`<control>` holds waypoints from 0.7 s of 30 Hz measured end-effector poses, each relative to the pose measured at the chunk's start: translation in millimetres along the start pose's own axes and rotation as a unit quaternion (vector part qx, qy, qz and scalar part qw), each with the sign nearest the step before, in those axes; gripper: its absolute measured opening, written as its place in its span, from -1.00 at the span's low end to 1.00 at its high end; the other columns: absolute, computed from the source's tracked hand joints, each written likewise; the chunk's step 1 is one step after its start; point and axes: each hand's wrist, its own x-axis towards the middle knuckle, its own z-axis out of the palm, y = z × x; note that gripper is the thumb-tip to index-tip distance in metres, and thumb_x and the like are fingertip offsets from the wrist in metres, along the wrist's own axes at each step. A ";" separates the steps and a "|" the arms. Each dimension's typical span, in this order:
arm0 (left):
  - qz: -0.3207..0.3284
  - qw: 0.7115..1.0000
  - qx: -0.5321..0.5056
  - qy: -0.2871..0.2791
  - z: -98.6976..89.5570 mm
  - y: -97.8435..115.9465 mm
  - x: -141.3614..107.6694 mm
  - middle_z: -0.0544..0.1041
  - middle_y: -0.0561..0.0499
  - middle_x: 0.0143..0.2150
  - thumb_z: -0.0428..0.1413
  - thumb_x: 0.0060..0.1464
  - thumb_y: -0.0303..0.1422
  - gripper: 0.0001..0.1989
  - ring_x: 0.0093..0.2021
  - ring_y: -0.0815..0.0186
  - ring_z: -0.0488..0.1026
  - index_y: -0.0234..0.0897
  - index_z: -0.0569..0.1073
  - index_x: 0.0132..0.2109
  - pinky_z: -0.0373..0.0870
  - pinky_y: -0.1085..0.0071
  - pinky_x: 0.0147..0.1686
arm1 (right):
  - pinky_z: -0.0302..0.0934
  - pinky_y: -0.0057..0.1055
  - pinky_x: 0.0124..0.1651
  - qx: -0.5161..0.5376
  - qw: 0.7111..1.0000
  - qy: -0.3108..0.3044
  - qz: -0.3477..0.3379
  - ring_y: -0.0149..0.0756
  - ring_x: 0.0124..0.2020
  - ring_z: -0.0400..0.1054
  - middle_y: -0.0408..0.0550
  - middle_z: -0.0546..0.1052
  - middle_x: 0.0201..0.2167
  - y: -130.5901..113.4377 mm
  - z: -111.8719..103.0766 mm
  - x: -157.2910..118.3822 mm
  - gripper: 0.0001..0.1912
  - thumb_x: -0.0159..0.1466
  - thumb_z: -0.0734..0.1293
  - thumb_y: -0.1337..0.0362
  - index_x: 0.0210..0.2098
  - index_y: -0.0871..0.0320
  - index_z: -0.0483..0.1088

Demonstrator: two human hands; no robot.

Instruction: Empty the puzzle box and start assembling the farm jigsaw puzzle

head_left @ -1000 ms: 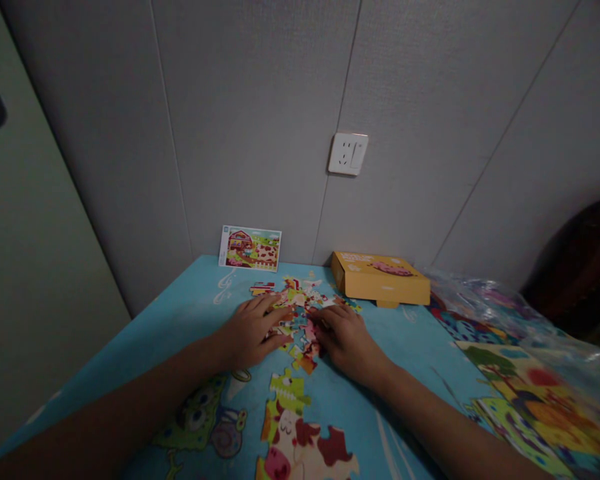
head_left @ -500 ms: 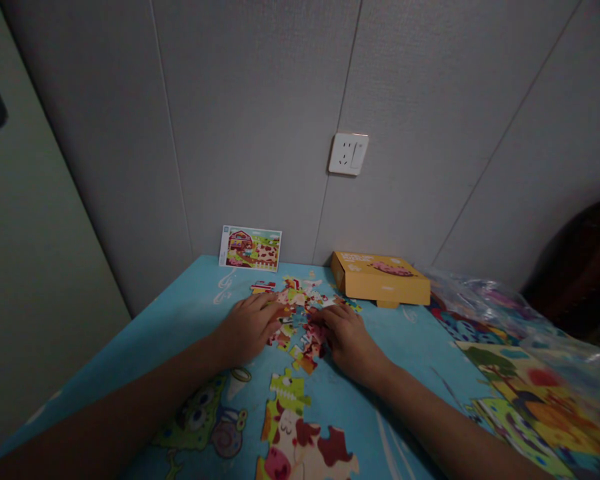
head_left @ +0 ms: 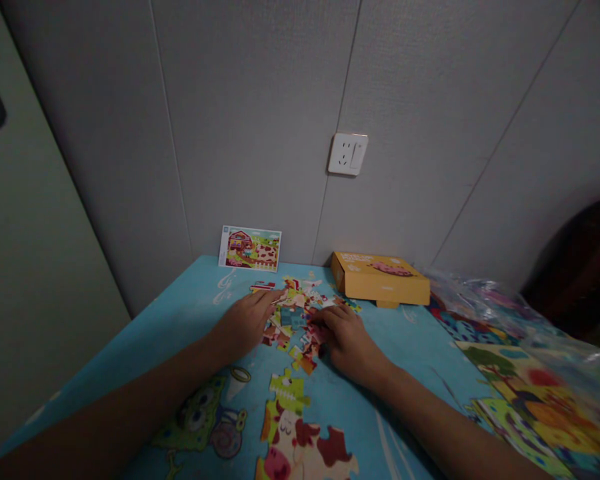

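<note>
Several loose jigsaw puzzle pieces (head_left: 310, 343) lie in a heap on the blue cartoon-print tabletop (head_left: 190, 300). At the heap's left side, my left hand (head_left: 245, 325) has its fingers long and pressed together over the thumb; a pale puzzle-piece edge shows at the tips. From the right, my right hand (head_left: 347, 339) curls its fingers down onto the pieces, closed on a puzzle piece that they mostly hide. Closer to me lies a joined puzzle section (head_left: 305, 443) with a brown-and-white cow and a green part above it.
A farm picture card (head_left: 253, 249) leans on the wall at the back. A yellow puzzle box (head_left: 385, 280) lies at the back right. Along the right side are clear plastic wrapping (head_left: 500, 303) and colourful picture sheets (head_left: 540, 393). A wall socket (head_left: 348, 154) is above.
My left hand has drawn slightly left, its fingers closer together, and blue surface now shows in the middle of the heap. My right hand stays nearly in place.
</note>
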 end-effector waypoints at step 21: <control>0.006 0.997 0.029 -0.068 -4.8 4.6 -7.2 0.34 -0.22 0.14 0.16 0.10 -0.17 -0.49 0.17 0.02 0.27 -0.29 0.34 0.15 0.25 0.06 0.14 | 0.19 -0.19 0.07 0.031 0.998 0.016 0.045 -0.11 0.00 0.31 0.14 0.45 -0.02 10.4 -3.8 3.6 -0.61 0.24 0.29 0.34 0.06 0.25 0.31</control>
